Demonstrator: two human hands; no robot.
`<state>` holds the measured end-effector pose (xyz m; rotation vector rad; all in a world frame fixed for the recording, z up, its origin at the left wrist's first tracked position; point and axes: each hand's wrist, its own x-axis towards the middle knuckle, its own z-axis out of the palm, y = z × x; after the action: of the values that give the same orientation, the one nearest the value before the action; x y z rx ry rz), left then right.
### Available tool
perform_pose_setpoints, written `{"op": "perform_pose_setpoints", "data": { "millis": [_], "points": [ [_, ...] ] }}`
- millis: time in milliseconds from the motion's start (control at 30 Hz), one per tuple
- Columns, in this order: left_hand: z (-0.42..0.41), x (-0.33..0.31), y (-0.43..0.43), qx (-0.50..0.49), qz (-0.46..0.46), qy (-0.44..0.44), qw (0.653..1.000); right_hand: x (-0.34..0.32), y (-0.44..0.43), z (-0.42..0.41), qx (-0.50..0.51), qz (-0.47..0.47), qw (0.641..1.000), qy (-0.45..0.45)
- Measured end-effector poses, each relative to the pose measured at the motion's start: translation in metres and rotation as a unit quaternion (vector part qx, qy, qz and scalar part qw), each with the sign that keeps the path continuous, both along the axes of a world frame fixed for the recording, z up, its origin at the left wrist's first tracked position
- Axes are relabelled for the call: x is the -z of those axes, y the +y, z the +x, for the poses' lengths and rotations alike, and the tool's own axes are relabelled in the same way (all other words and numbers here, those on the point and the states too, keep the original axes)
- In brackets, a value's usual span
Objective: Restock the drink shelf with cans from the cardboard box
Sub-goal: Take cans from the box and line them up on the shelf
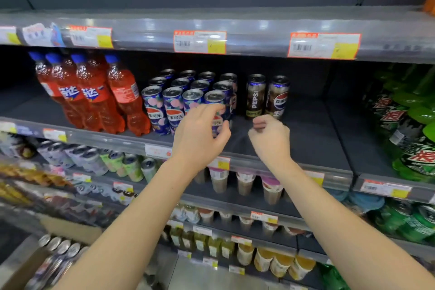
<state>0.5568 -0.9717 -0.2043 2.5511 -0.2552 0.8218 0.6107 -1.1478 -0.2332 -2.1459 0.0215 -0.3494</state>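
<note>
left hand (200, 134) gripping blue can (215, 98), right hand (270, 139) curled nearby

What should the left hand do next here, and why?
Probably let go: the left hand grips a blue can already standing in the front row on the shelf. The right hand holds nothing, and the cardboard box below holds more cans.

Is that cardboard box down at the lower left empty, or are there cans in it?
Not empty. The cardboard box shows rows of silver can tops inside; how many lie beneath them, cannot tell.
</note>
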Motion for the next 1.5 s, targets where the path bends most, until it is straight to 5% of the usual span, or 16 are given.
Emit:
{"op": "perform_pose_setpoints", "data": {
  "millis": [300,733,1067,1267,1500],
  "points": [
    [-0.084,0.046,0.109,-0.149,0.059,0.122,0.979,0.013,0.105,-0.079,-0.252,-0.193,0.948,0.029],
    [-0.313,0.080,0.332,-0.390,0.048,0.320,0.862,0.052,0.366,-0.207,-0.438,-0.332,0.835,0.043],
    [-0.432,0.083,0.492,-0.405,0.041,0.308,0.860,0.074,0.544,-0.312,-0.481,-0.343,0.804,0.060],
    [-0.434,0.095,0.548,-0.377,0.052,0.327,0.865,0.090,0.609,-0.327,-0.509,-0.365,0.775,0.083],
    [-0.405,0.134,0.622,-0.347,0.060,0.366,0.862,0.132,0.681,-0.305,-0.487,-0.359,0.788,0.116]
  ]
}}
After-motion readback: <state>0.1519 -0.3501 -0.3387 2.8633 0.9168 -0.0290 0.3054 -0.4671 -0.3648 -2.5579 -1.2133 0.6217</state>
